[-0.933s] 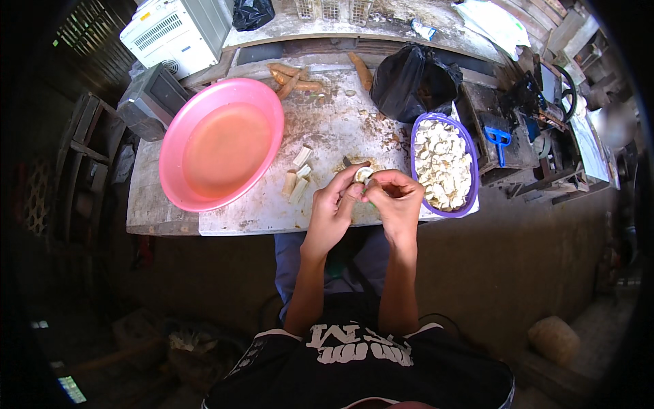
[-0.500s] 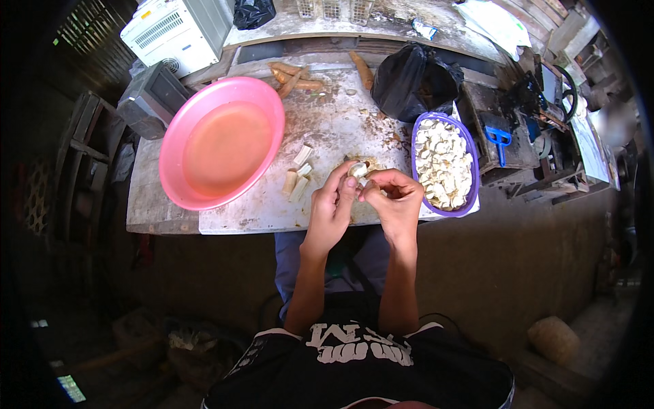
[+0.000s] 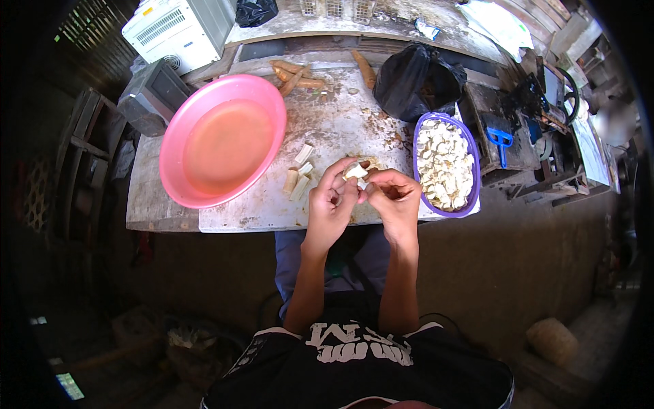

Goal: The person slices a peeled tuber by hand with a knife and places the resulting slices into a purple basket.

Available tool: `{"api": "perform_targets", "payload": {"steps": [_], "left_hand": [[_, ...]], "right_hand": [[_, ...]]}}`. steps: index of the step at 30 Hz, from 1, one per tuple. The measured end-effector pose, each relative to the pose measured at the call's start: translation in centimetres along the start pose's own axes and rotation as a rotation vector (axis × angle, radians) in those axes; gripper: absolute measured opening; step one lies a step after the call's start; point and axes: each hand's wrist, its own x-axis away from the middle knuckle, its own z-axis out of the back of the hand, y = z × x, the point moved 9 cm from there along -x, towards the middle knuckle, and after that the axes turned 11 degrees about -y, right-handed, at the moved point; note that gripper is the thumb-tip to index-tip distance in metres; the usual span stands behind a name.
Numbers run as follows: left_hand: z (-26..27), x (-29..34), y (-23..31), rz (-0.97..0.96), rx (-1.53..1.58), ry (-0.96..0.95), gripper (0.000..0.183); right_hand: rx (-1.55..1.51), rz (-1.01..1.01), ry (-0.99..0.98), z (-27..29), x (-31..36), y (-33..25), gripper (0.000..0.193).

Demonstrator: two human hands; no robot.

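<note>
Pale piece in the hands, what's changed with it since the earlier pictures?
The pale piece has turned and shifted slightly left with the fingertips of the left hand; the right hand has barely moved. Nothing was visibly picked up or let go. The pink basin, purple container and cut sticks stayed put.

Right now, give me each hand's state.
Left hand: closed, holding a small whitish piece.
Right hand: curled in close to that piece; whether it grips anything cannot be told.

Dim brown floor (image 3: 490,273), slatted wall (image 3: 85,34), worn table (image 3: 252,217)
</note>
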Motion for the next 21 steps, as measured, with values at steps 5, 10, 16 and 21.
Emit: {"api": "perform_targets", "payload": {"steps": [5,10,16,21], "left_hand": [[0.4,-0.3,1.1,-0.19,0.236,0.088,0.023],[1.5,-0.4,0.7,-0.224,0.333,0.163,0.018],[2.2,-0.3,0.4,-0.223,0.282,0.17,0.019],[2.3,-0.5,0.5,-0.233,0.361,0.162,0.02]], "right_hand": [[-0.089,0.029,-0.044,-0.8,-0.2,-0.2,0.016],[-0.115,-0.012,-0.091,-0.8,-0.4,0.4,0.015],[-0.182,0.003,-0.09,-1.4,-0.8,-0.1,0.012],[-0.194,0.037,-0.082,-0.8,-0.7,0.1,0.012]]}}
